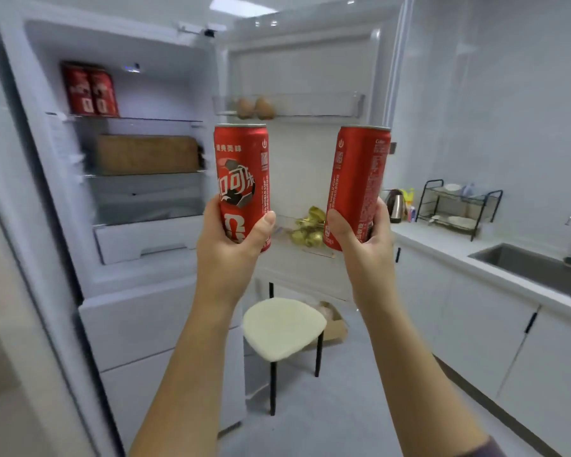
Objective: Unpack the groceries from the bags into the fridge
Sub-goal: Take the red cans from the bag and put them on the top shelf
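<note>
My left hand (229, 249) grips a tall red soda can (243, 166) upright in front of the open fridge (119, 278). My right hand (365, 245) grips a second red can (360, 179), tilted slightly, before the open fridge door (305, 61). Two more red cans (91, 90) stand at the left of the fridge's top shelf. A brown box (145, 155) fills the shelf below them.
The door's upper rack (327, 105) holds two eggs (254, 108); a lower rack has gold-wrapped items (309, 225). A cream stool (282, 328) stands below my hands, a cardboard box (335, 324) behind it. At the right are a counter (435, 239), sink (534, 265), kettle (394, 206) and dish rack (459, 206).
</note>
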`<move>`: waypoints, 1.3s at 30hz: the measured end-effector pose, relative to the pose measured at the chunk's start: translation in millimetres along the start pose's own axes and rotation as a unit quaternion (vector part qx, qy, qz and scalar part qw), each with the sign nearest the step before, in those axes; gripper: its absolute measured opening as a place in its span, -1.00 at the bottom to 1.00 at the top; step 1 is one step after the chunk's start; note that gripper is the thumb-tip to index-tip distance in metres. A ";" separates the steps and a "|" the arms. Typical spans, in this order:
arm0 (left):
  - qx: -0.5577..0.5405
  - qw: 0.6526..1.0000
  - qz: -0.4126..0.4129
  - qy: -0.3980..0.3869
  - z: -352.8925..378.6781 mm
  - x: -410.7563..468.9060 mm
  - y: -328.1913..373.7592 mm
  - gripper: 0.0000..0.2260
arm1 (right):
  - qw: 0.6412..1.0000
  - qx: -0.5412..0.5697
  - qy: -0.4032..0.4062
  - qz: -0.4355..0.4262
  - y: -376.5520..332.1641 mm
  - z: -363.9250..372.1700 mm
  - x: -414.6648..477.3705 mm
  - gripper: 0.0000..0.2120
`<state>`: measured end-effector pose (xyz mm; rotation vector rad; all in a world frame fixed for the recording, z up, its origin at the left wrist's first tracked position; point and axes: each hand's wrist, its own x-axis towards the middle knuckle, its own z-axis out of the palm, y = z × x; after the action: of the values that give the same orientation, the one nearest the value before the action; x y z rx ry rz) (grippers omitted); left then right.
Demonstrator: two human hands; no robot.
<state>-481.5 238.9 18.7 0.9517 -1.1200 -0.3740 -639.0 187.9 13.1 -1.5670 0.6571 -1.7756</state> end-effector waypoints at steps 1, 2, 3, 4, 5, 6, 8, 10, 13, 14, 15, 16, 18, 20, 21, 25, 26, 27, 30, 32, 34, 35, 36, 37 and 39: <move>0.013 1.000 0.003 0.016 -7.2 -0.9 1.6 -0.58 | 1.000 0.007 -0.013 0.000 3.4 6.1 1.6 -0.49; 0.029 0.999 0.006 0.034 -14.1 -2.8 3.3 -0.58 | 1.000 0.015 -0.025 0.003 7.1 11.6 2.8 -0.47; 0.046 0.998 0.010 0.052 -20.9 -5.8 5.4 -0.57 | 0.999 0.024 -0.039 0.009 10.1 17.1 3.1 -0.45; 0.065 0.995 0.013 0.069 -26.7 -8.8 7.2 -0.56 | 0.998 0.034 -0.054 0.016 12.6 22.3 2.7 -0.45; 0.081 0.993 0.014 0.084 -31.5 -12.5 9.5 -0.55 | 0.996 0.045 -0.069 0.023 14.3 27.1 1.5 -0.46; 0.092 0.991 0.013 0.099 -35.4 -16.1 11.6 -0.54 | 0.995 0.057 -0.083 0.028 15.4 31.4 -0.5 -0.48; 0.106 0.987 0.008 0.121 -41.3 -22.4 14.5 -0.54 | 0.991 0.076 -0.107 0.031 16.4 38.9 -4.6 -0.51; 0.129 0.982 0.007 0.139 -45.7 -28.7 17.1 -0.51 | 0.987 0.093 -0.128 0.032 14.6 45.8 -8.9 -0.48; 0.151 0.976 0.012 0.156 -50.6 -35.7 21.7 -0.47 | 0.982 0.104 -0.155 0.029 8.1 56.2 -11.7 -0.48; 0.154 0.975 0.013 0.160 -51.7 -37.3 23.4 -0.48 | 0.980 0.108 -0.162 0.031 6.0 59.3 -12.3 -0.49; 0.157 0.974 0.013 0.162 -52.8 -38.3 26.1 -0.49 | 0.979 0.112 -0.167 0.033 3.4 62.0 -12.7 -0.49; 0.160 0.974 0.015 0.162 -54.0 -38.5 29.2 -0.50 | 0.978 0.115 -0.171 0.034 0.8 64.5 -12.9 -0.50; 0.169 0.972 0.022 0.162 -56.8 -37.6 35.7 -0.53 | 0.977 0.118 -0.175 0.032 -4.1 69.0 -13.7 -0.51; 0.166 0.972 0.028 0.162 -61.1 -35.6 41.3 -0.54 | 0.976 0.127 -0.173 0.030 -8.0 74.5 -15.3 -0.49; 0.165 0.973 0.029 0.161 -63.0 -33.9 44.7 -0.54 | 0.977 0.130 -0.168 0.032 -10.3 77.6 -15.6 -0.47; 0.172 0.971 0.043 0.160 -73.3 -25.5 56.0 -0.51 | 0.980 0.125 -0.153 0.027 -19.4 90.8 -13.9 -0.42; 0.171 0.971 0.048 0.161 -75.6 -23.9 58.1 -0.51 | 0.980 0.129 -0.152 0.024 -22.0 93.2 -13.1 -0.43; 0.170 0.970 0.052 0.163 -77.4 -22.8 60.2 -0.52 | 0.979 0.136 -0.151 0.022 -24.7 95.2 -12.4 -0.43; 0.172 0.969 0.062 0.167 -79.4 -22.1 62.7 -0.52 | 0.977 0.148 -0.155 0.019 -30.5 97.7 -12.1 -0.43; 0.173 0.968 0.066 0.168 -78.9 -21.1 63.2 -0.52 | 0.976 0.149 -0.159 0.016 -31.7 98.1 -11.7 -0.42; 0.168 0.969 0.069 0.168 -77.2 -19.4 62.9 -0.52 | 0.976 0.147 -0.160 0.013 -31.2 97.1 -10.2 -0.42; 0.167 0.969 0.070 0.168 -76.4 -18.5 62.0 -0.51 | 0.976 0.146 -0.160 0.012 -29.9 96.1 -8.9 -0.42; 0.168 0.969 0.070 0.168 -75.0 -17.8 60.6 -0.51 | 0.976 0.145 -0.160 0.012 -28.2 95.4 -7.3 -0.42; 0.170 0.968 0.069 0.169 -73.4 -17.2 58.7 -0.50 | 0.976 0.144 -0.160 0.012 -25.9 94.8 -5.6 -0.43; 0.169 0.969 0.066 0.170 -69.6 -15.4 53.9 -0.51 | 0.977 0.140 -0.162 0.014 -21.5 93.2 -1.9 -0.43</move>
<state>-436.8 311.7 44.9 1.1808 -0.9374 0.0951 -550.2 208.8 42.0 -1.5896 0.2568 -1.4699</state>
